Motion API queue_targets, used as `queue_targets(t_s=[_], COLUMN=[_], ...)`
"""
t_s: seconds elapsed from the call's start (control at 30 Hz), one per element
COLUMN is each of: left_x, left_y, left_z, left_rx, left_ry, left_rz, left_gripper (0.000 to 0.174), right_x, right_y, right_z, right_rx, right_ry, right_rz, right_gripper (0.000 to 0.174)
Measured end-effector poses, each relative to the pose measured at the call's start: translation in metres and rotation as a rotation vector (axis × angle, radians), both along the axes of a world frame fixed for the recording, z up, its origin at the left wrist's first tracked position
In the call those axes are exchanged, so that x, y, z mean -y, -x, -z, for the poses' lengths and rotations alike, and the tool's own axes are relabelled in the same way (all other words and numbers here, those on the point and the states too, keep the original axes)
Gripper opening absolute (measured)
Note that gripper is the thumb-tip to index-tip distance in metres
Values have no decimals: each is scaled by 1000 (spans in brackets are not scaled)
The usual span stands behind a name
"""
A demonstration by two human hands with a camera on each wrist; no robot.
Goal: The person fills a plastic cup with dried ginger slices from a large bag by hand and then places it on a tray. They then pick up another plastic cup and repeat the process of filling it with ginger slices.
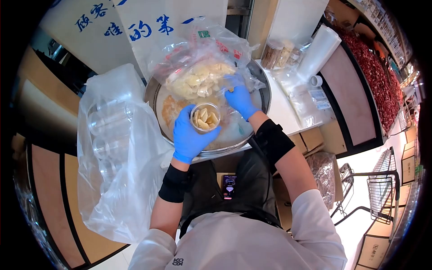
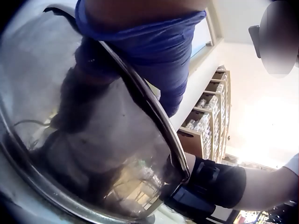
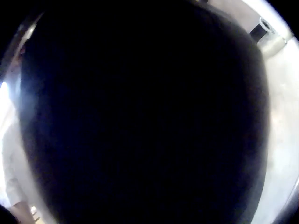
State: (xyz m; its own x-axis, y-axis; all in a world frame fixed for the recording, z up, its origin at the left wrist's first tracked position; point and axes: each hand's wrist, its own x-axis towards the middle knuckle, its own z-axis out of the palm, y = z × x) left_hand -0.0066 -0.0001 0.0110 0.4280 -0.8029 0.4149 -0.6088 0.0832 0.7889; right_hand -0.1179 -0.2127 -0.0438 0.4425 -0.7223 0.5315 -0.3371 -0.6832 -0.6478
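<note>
In the head view my left hand, in a blue glove, grips a clear plastic cup from its left and near side. Pale yellowish slices partly fill this cup. My gloved right hand reaches to the right side of an open clear plastic bag with a pile of similar slices. Its fingers lie partly behind the bag's film, so I cannot tell whether they pinch any. The left wrist view catches the left glove over a shiny metal rim; the right wrist view is mostly dark.
Under the bag and cup lies a round metal tray. A big plastic sack of clear containers stands left. On the right counter are lidded jars, a plastic film roll and flat plastic bags. A phone lies near my lap.
</note>
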Motion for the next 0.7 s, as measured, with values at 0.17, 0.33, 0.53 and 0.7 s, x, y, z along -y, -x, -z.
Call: queue_targets(t_s=[0.17,0.33,0.53,0.7], left_x=[-4,-2,-1,-4], left_y=[3,3,2,3], left_z=[-4,-6,-4,-10], left_rx=[49,69,99,82], left_ry=[-4,-21,-34,-40], left_rz=[20,33,25,48], left_gripper=[74,73,73,75], right_x=[10,-13,3,4], right_y=[1,3,-3,-5], right_z=[8,-21,2,0], right_rx=[2,191,80,36], right_ry=[129,-470,-69,-54], right_rz=[-32,-146,-118,-134], right_gripper=[47,57,62,64])
